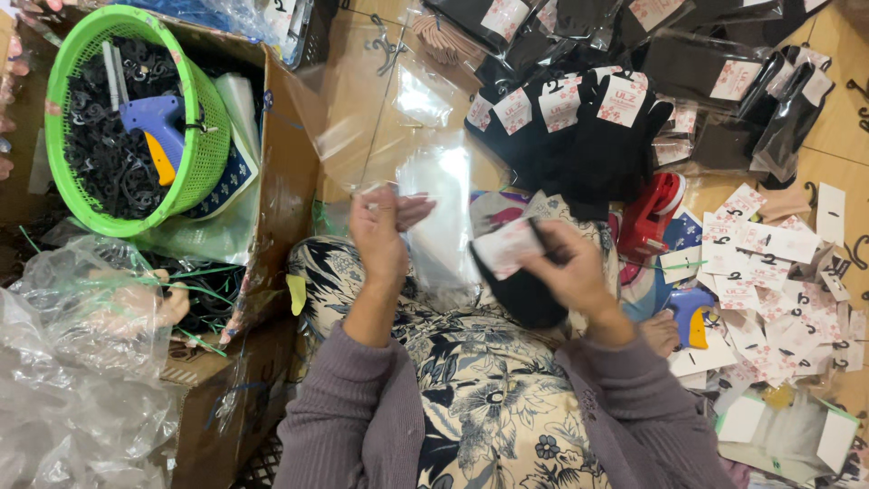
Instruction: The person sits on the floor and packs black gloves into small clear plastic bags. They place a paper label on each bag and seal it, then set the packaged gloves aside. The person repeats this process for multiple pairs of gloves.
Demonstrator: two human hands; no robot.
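The left hand (pixel 380 237) pinches the top edge of a clear plastic sleeve (pixel 441 217), thumb and fingers pressed together on the film, so the sleeve hangs over the person's lap. The right hand (pixel 568 272) grips a folded pair of black gloves (pixel 523 292) by its white paper label (pixel 507 246), fingers curled tight around it, just beside the sleeve's lower right edge.

Beyond the hands, a heap of black gloves with white labels (pixel 579 127) covers the far middle of the floor, and bagged pairs (pixel 724 72) lie toward the far right corner. A red tape dispenser (pixel 654 213) sits near the heap, between it and a scatter of loose paper tags (pixel 778 290) along the right edge. A blue tagging gun (pixel 690 312) lies next to the right wrist.

At the left, an open cardboard box (pixel 285 154) carries a green plastic basket (pixel 195 172) filled with small black hooks (pixel 100 154) and a second blue tagging gun (pixel 156 127). Crumpled clear plastic bags (pixel 72 380) crowd the near left corner.
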